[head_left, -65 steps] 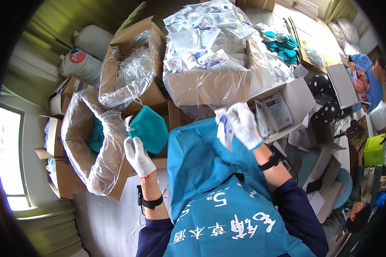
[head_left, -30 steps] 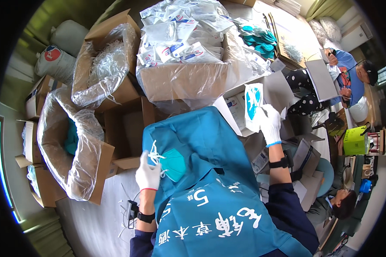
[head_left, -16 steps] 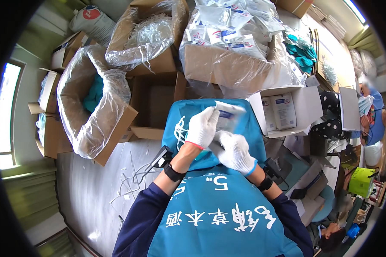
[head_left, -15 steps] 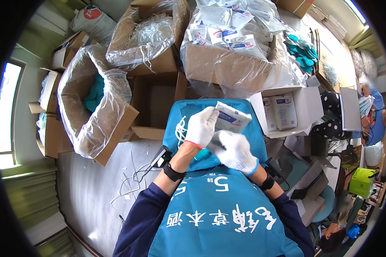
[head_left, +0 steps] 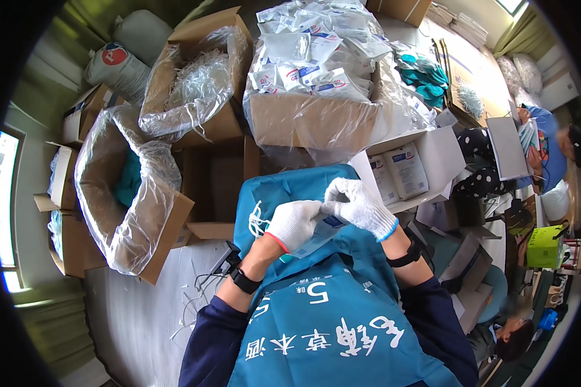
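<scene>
Both my hands wear white knit gloves and meet over the teal cloth (head_left: 277, 188) on my lap. My left hand (head_left: 293, 224), with a red cuff, is closed on the upper edge of a white plastic packet (head_left: 314, 241) with blue print. Beside it my right hand (head_left: 358, 205), blue-cuffed, pinches the same edge with thumb and fingers. The packet hangs below my fingers, partly hidden by the gloves. White cords (head_left: 257, 220) lie on the cloth to the left of my left hand. A bit of green shows under the left wrist.
Ahead stands a large carton (head_left: 310, 119) heaped with similar packets. At right, a white box (head_left: 439, 158) holds upright packets. Plastic-lined cartons (head_left: 152, 242) stand left, around an open brown box (head_left: 216, 187). A co-worker in blue (head_left: 554, 148) sits far right.
The packet has come down from a raised, tilted position to hang lower between my hands. My right hand has moved up to its top edge. The whole view has shifted slightly.
</scene>
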`<action>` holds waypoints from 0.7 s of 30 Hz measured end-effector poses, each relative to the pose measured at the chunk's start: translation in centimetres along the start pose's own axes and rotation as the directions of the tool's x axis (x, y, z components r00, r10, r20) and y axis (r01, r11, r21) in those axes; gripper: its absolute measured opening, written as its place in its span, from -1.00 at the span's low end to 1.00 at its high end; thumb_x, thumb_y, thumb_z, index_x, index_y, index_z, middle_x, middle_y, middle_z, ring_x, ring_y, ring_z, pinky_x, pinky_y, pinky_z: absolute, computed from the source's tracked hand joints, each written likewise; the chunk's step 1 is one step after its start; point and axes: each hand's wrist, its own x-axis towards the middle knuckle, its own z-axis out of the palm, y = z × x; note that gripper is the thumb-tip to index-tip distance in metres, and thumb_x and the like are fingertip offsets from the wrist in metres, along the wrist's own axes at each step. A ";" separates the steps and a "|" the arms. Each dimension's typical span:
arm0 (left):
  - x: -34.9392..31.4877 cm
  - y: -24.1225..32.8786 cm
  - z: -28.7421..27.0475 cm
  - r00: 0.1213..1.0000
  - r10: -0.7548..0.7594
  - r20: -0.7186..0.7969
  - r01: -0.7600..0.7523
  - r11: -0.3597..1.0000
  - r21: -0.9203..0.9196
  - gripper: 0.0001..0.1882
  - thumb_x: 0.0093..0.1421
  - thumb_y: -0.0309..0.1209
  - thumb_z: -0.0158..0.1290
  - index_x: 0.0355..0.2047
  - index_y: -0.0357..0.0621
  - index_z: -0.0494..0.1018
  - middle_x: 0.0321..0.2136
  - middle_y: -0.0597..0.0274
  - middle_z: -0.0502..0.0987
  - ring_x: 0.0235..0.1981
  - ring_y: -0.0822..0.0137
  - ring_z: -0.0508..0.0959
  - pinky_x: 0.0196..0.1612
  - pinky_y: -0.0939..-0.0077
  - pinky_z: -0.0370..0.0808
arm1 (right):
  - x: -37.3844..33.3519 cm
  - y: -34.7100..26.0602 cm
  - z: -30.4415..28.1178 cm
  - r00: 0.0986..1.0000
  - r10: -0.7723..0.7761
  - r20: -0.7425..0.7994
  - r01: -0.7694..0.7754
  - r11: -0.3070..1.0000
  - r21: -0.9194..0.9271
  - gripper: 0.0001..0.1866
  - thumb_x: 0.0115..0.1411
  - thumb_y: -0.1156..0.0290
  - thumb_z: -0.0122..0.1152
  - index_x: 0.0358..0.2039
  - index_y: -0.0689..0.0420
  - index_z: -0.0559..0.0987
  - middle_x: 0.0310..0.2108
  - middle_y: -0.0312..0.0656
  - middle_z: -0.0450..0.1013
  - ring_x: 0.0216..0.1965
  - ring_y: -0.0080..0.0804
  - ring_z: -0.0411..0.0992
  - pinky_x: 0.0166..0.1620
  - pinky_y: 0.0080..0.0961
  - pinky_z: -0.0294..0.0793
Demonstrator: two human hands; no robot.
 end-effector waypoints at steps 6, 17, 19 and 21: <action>0.9 0.0 0.5 0.985 -0.084 0.150 0.128 0.941 -0.314 -0.88 0.24 -0.43 0.06 -0.36 -0.24 0.50 -0.44 -0.09 0.53 -0.35 -0.13 0.55 -0.30 0.21 0.48 | -2.0 0.8 0.1 0.994 -0.047 -0.095 0.050 0.998 0.034 -0.83 0.10 0.51 0.39 -0.39 0.16 0.51 -0.49 -0.30 0.47 -0.44 -0.61 0.37 -0.33 -0.56 0.42; 1.6 0.1 2.2 0.985 0.099 -0.139 -0.048 0.943 0.328 -0.89 0.15 -0.42 0.06 -0.50 -0.14 0.48 -0.50 0.02 0.54 -0.41 -0.02 0.58 -0.37 0.16 0.51 | -0.1 2.8 2.1 0.903 -0.119 -0.412 0.000 0.961 -0.277 -0.81 0.07 0.32 0.37 -0.49 0.12 0.54 -0.52 -0.06 0.52 -0.43 -0.06 0.53 -0.36 -0.27 0.46; 1.8 0.3 2.2 0.972 0.197 -0.126 -0.132 0.907 0.399 -0.95 0.10 -0.43 0.10 -0.46 -0.09 0.53 -0.50 0.11 0.55 -0.44 0.08 0.59 -0.39 0.19 0.52 | 1.0 3.9 2.6 0.893 -0.066 -0.446 -0.074 0.954 -0.291 -0.74 0.08 0.21 0.37 -0.50 0.14 0.57 -0.52 -0.04 0.52 -0.43 -0.05 0.52 -0.35 -0.24 0.46; 1.3 1.1 1.9 0.949 0.304 -0.088 -0.243 0.877 0.414 -0.94 0.08 -0.45 0.12 -0.42 -0.06 0.56 -0.51 0.14 0.55 -0.44 0.10 0.59 -0.39 0.23 0.51 | 2.0 5.6 3.2 0.889 -0.088 -0.449 -0.061 0.949 -0.308 -0.70 0.08 0.15 0.36 -0.51 0.14 0.59 -0.51 -0.03 0.52 -0.43 -0.04 0.52 -0.34 -0.23 0.46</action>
